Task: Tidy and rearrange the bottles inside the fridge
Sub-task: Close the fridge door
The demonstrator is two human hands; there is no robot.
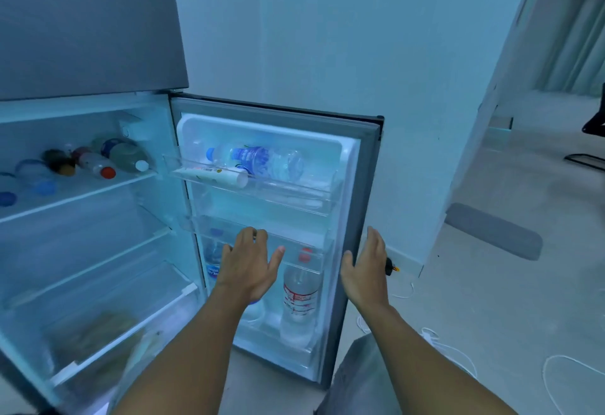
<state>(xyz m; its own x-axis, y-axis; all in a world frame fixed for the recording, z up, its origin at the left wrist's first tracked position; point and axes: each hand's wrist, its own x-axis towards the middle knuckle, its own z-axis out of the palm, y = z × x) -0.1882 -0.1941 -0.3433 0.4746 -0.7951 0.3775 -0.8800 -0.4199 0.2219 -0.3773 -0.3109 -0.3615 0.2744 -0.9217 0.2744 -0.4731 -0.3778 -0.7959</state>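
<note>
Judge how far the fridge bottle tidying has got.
Done: fridge door open. In hand: nothing; the left hand and right hand are open and empty by the door shelves. Left: bottles on the top inner shelf lie jumbled; blue-capped bottle lies sideways.

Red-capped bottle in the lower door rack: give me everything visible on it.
The red-capped bottle is clear plastic with a white label printed in red around its middle. It stands upright in the bottom rack of the open fridge door, toward the door's outer edge. Its cap and neck show through the clear shelf rail above. It looks filled with clear liquid. Neither hand touches it; the left hand hovers beside it.
</note>
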